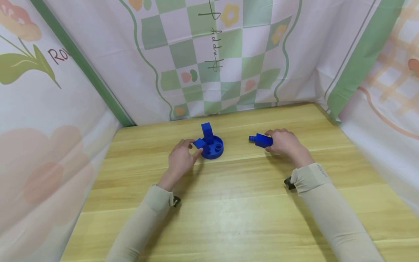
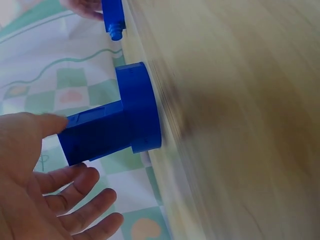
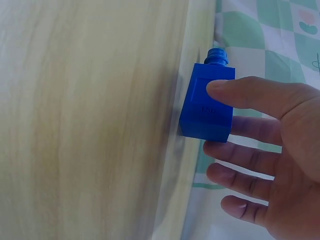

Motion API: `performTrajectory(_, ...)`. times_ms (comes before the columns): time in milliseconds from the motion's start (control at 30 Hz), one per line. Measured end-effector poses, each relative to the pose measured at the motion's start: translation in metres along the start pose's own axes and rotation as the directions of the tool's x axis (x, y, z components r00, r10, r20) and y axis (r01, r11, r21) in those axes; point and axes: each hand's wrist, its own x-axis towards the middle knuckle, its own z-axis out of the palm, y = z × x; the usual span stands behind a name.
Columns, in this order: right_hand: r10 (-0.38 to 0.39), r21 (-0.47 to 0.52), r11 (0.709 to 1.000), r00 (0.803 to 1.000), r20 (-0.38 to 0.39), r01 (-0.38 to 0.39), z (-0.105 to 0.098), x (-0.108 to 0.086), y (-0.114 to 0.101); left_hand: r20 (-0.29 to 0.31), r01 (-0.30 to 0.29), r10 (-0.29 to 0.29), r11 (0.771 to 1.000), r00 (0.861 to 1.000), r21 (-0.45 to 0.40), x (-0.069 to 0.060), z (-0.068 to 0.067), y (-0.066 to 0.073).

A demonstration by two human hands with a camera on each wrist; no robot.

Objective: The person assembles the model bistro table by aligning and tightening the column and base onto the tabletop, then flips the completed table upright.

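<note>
My left hand [image 1: 181, 156] pinches a blue square-sided block [image 1: 199, 143] between thumb and fingers; it stands upright in a round, rimmed blue holder [image 1: 212, 157]. Another blue block [image 1: 207, 130] rises from the same holder just behind, and a small ring-shaped socket [image 1: 218, 147] shows at its right. In my right hand [image 1: 285, 143], off to the right, is a small blue square bottle [image 3: 207, 117] with a threaded neck [image 3: 216, 56]. The neck points left toward the holder in the head view. Thumb and fingertips grip the bottle's sides, with faint raised lettering near the thumb.
The wooden table [image 1: 222, 218] lies under both hands. Behind it hangs a green-and-white checked cloth [image 1: 209, 72], with more printed cloth at the left [image 1: 55, 145] and right [image 1: 386, 120]. Small dark wrist devices show under both sleeves.
</note>
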Motion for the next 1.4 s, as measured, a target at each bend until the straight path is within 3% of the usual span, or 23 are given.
performTrajectory(667,0.009,0.018,1.000,1.000,-0.012,-0.009,0.003,0.001,0.003,-0.001,0.000,0.000,1.000,1.000,-0.028,0.002,0.002,-0.004)
performTrajectory(1033,0.008,0.029,1.000,0.998,-0.064,-0.006,-0.001,0.002,-0.001,0.003,0.001,-0.001,1.000,1.000,-0.030,0.001,0.002,-0.005)
performTrajectory(1400,0.001,0.079,0.997,0.986,-0.168,0.013,-0.009,0.001,-0.009,0.027,0.007,-0.006,0.999,1.000,-0.053,0.002,0.003,-0.007)
